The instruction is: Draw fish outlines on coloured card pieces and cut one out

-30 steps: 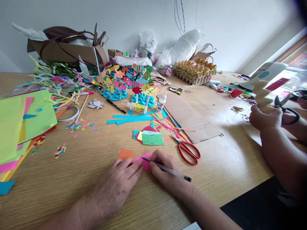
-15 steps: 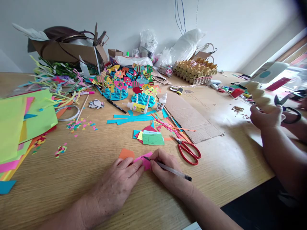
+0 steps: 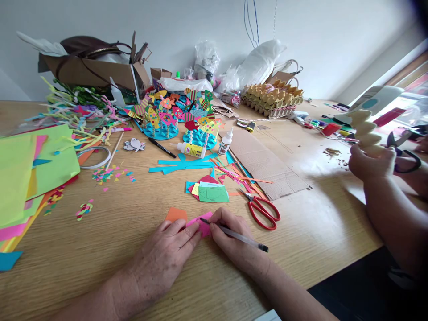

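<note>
My right hand [image 3: 234, 238] grips a pen [image 3: 245, 239] with a clear barrel and black end, its tip on a small piece of pink paper [image 3: 205, 228]. Flat on the table, my left hand [image 3: 170, 249] presses the pink paper's left side with its fingers stretched out. An orange piece of paper [image 3: 176, 214] lies at the left fingertips. Just beyond my hands is a small pile of cut papers, with a green piece [image 3: 214, 193] bearing a drawn outline on top. Red-handled scissors [image 3: 262, 210] rest to the right of my right hand.
Paper fish on blue bases [image 3: 199, 139], glue bottles [image 3: 225, 142] and blue strips [image 3: 182, 166] stand or lie ahead. Flat cardboard [image 3: 267, 167] is right of them; coloured sheets [image 3: 50, 156] are at left. A co-worker's hands [image 3: 371, 162] hold scissors and a bumpy pale piece at right.
My hands and the pink paper stay nearly in place; the pen's rear end has shifted very slightly. At right, the co-worker's scissors and pale piece have moved a little.
</note>
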Available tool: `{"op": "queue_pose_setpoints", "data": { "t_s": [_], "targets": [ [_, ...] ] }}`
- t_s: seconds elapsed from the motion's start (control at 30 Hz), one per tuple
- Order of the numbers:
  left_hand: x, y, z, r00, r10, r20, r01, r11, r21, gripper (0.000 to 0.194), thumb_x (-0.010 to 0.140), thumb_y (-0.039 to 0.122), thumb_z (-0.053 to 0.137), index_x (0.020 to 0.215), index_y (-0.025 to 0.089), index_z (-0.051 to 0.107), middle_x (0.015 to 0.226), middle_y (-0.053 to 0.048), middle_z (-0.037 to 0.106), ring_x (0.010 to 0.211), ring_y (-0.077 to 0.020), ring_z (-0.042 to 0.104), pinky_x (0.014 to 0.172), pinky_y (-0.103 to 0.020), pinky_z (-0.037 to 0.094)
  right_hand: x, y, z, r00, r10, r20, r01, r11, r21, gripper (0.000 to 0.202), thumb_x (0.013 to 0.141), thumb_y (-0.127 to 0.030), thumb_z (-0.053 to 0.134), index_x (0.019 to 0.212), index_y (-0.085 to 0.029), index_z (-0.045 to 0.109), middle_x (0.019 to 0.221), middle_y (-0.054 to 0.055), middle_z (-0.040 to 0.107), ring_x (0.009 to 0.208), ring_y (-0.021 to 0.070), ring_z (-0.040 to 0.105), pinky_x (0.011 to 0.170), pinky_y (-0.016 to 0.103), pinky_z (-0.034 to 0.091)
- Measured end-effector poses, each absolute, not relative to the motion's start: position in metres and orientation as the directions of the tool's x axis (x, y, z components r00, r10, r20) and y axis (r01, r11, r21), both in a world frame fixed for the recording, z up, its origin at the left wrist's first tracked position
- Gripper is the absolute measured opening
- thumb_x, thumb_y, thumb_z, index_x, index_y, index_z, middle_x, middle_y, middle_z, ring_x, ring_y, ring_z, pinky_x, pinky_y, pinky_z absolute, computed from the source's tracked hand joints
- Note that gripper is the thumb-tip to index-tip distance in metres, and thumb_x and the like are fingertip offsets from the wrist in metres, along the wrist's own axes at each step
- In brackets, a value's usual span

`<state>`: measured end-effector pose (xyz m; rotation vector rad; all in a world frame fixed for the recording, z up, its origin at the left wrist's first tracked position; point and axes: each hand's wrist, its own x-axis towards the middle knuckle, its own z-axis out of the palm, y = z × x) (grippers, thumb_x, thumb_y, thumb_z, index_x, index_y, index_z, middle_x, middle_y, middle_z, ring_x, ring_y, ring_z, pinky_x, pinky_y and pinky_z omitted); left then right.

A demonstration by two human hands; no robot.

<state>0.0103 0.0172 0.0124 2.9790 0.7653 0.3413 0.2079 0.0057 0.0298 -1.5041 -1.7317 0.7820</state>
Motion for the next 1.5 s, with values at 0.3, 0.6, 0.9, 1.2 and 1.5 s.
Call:
{"op": "queue_pose_setpoints", "data": {
  "t_s": [0.3,0.6,0.9,1.2,1.5],
  "targets": [
    [0.0109,0.0167,0.0146,0.855,0.483,0.192,0.472,-0.876,0.100,0.048,0.088,0.004,0.040,0.136,0.012,0.042,0.128,-0.008,0.057,0.101,-0.0238,0.049,0.083,-0.038,0.041,0.2081,0.0046,0.0324,-0.089,0.989,0.121,0.598,0.150,-0.787,0.012,0.072,-0.014,0.046,0.064,-0.022,0.045,0.051,-0.006,0.048,0.049,0.0113,0.042,0.051,0.023,0.034],
    [0.0111,0.0168,0.0140,0.853,0.483,0.197,0.473,-0.876,0.100,0.047,0.089,0.003,0.040,0.135,0.012,0.044,0.130,-0.007,0.056,0.101,-0.0244,0.049,0.083,-0.039,0.041,0.2073,0.0058,0.0303,-0.090,0.987,0.131,0.570,0.159,-0.806,0.012,0.075,-0.018,0.047,0.064,-0.022,0.043,0.052,-0.006,0.049,0.048,0.0112,0.043,0.050,0.023,0.034],
    [0.0105,0.0167,0.0124,0.851,0.486,0.199,0.480,-0.873,0.083,0.048,0.089,0.005,0.042,0.136,0.016,0.043,0.130,-0.006,0.056,0.103,-0.0236,0.049,0.084,-0.038,0.041,0.2079,0.0055,0.0330,-0.064,0.992,0.108,0.586,0.125,-0.801,0.011,0.073,-0.017,0.046,0.064,-0.022,0.043,0.051,-0.006,0.047,0.047,0.0115,0.042,0.048,0.023,0.031],
    [0.0108,0.0171,0.0134,0.850,0.487,0.200,0.477,-0.873,0.096,0.047,0.090,0.006,0.039,0.136,0.017,0.044,0.130,-0.007,0.056,0.101,-0.0228,0.049,0.084,-0.037,0.042,0.2075,0.0055,0.0325,-0.064,0.992,0.112,0.583,0.129,-0.802,0.011,0.072,-0.017,0.045,0.063,-0.022,0.043,0.050,-0.006,0.045,0.047,0.0109,0.041,0.047,0.022,0.031],
    [0.0098,0.0165,0.0100,0.850,0.489,0.194,0.482,-0.872,0.085,0.050,0.089,0.005,0.041,0.137,0.018,0.042,0.130,-0.006,0.055,0.103,-0.0229,0.049,0.086,-0.038,0.042,0.2087,0.0055,0.0324,-0.080,0.988,0.130,0.572,0.153,-0.806,0.011,0.071,-0.014,0.046,0.063,-0.022,0.044,0.050,-0.007,0.047,0.047,0.0106,0.041,0.048,0.022,0.032]
  ]
}}
